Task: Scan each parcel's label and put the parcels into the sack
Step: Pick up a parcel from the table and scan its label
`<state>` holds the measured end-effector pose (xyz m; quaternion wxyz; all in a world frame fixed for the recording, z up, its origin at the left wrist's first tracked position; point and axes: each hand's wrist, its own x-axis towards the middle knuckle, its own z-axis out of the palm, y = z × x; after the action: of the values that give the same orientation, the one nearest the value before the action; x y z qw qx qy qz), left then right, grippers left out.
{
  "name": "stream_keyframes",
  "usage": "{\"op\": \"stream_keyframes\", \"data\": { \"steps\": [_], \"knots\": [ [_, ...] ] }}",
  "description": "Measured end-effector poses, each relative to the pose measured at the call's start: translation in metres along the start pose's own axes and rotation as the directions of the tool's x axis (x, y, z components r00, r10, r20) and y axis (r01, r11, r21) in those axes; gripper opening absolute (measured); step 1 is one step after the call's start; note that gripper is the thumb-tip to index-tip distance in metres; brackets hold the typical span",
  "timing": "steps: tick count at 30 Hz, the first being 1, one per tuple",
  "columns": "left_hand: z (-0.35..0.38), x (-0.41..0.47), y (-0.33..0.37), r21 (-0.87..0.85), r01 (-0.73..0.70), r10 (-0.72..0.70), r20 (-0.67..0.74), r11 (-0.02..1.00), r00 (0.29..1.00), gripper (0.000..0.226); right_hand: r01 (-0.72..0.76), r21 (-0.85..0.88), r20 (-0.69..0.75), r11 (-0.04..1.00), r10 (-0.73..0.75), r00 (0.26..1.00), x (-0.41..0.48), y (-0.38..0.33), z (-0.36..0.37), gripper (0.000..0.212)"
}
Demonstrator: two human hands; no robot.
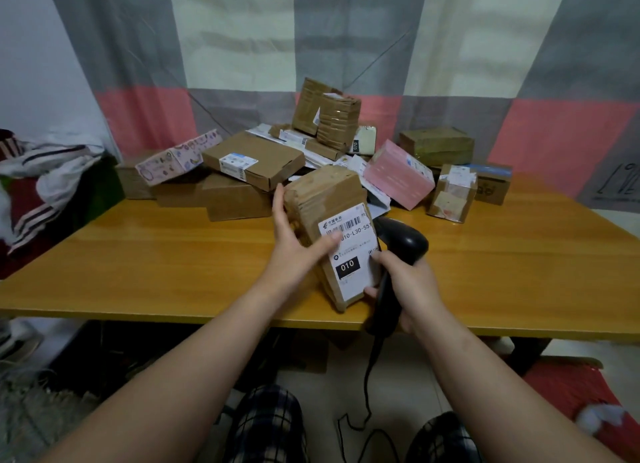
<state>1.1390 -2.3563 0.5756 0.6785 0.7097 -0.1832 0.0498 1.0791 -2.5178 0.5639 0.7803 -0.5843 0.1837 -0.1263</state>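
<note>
Nearest are two knees in checked trousers (266,424), and between them one black cable (370,372) drops from the table edge toward the floor. To the right on the floor lies one red woven sheet (571,390). Two bare forearms reach up to the wooden table (138,254). The left hand (294,251) holds one brown taped parcel (332,195) along its left side, fingers spread up the edge and thumb lying across the white label (349,254). The right hand (408,282) is wrapped round the handle of one black scanner (405,242), and two of its fingertips also touch the parcel's right edge. The parcel sits at the table's front edge, just left of the scanner; its long axis runs from the person away toward the pile, the far end raised, and its label faces up at the camera with the barcode at the far end and a black "010" box nearer. The scanner's head sticks out behind the parcel's right side, pointing away and to the right. Further back, a pile of parcels (252,161) covers the far half of the table: I count at least eleven, mostly brown boxes, two of them pink, plus some white envelopes. A heap of clothes (41,171) lies off the table's left end, and one grey, cream and pink checked curtain (346,29) hangs behind everything.
</note>
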Motion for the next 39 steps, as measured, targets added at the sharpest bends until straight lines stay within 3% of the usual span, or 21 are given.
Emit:
{"op": "stream_keyframes", "data": {
  "steps": [2, 5, 7, 9, 13, 16, 20, 24, 35, 39],
  "knots": [
    [0.005, -0.007, -0.017, 0.094, 0.02, -0.027, 0.075, 0.995, 0.997, 0.127, -0.009, 0.026, 0.002, 1.0, 0.009, 1.0, 0.002, 0.0, -0.001, 0.014],
    [0.008, -0.008, -0.034, 0.146, 0.032, -0.048, 0.107, 0.989, 0.993, 0.127, 0.027, 0.028, 0.015, 0.999, -0.027, 1.0, 0.0, -0.002, -0.002, 0.016],
    [0.006, -0.001, -0.039, 0.114, 0.03, -0.038, 0.076, 0.993, 0.996, 0.122, 0.208, -0.14, 0.005, 0.968, -0.209, 0.978, -0.001, -0.002, -0.006, 0.019],
    [0.001, 0.008, -0.041, 0.095, 0.04, -0.045, 0.055, 0.995, 0.997, 0.114, 0.394, -0.292, 0.074, 0.871, -0.391, 0.918, -0.005, -0.004, -0.012, 0.026],
    [-0.007, 0.024, -0.042, 0.086, 0.048, -0.049, 0.006, 0.995, 0.999, 0.099, 0.55, -0.43, 0.204, 0.716, -0.517, 0.831, -0.017, -0.008, -0.021, 0.033],
    [-0.009, 0.03, -0.045, 0.105, 0.04, -0.037, -0.025, 0.994, 0.999, 0.098, 0.552, -0.48, 0.183, 0.682, -0.537, 0.823, -0.021, -0.008, -0.022, 0.033],
    [-0.01, 0.032, -0.048, 0.132, 0.067, -0.064, -0.031, 0.989, 0.997, 0.099, 0.488, -0.55, 0.122, 0.678, -0.513, 0.85, -0.025, -0.006, -0.022, 0.049],
    [-0.01, 0.032, -0.047, 0.162, 0.073, -0.068, -0.037, 0.984, 0.997, 0.098, 0.505, -0.533, 0.144, 0.679, -0.516, 0.845, -0.025, -0.004, -0.022, 0.029],
    [-0.006, 0.028, -0.044, 0.14, 0.058, -0.052, -0.05, 0.989, 0.997, 0.096, 0.524, -0.534, 0.185, 0.663, -0.512, 0.838, -0.029, 0.0, -0.019, 0.022],
    [-0.01, 0.012, -0.032, 0.067, 0.009, -0.002, -0.1, 0.998, 0.995, 0.096, 0.593, -0.508, 0.27, 0.625, -0.538, 0.798, -0.035, -0.006, -0.01, 0.036]
  ]
}}
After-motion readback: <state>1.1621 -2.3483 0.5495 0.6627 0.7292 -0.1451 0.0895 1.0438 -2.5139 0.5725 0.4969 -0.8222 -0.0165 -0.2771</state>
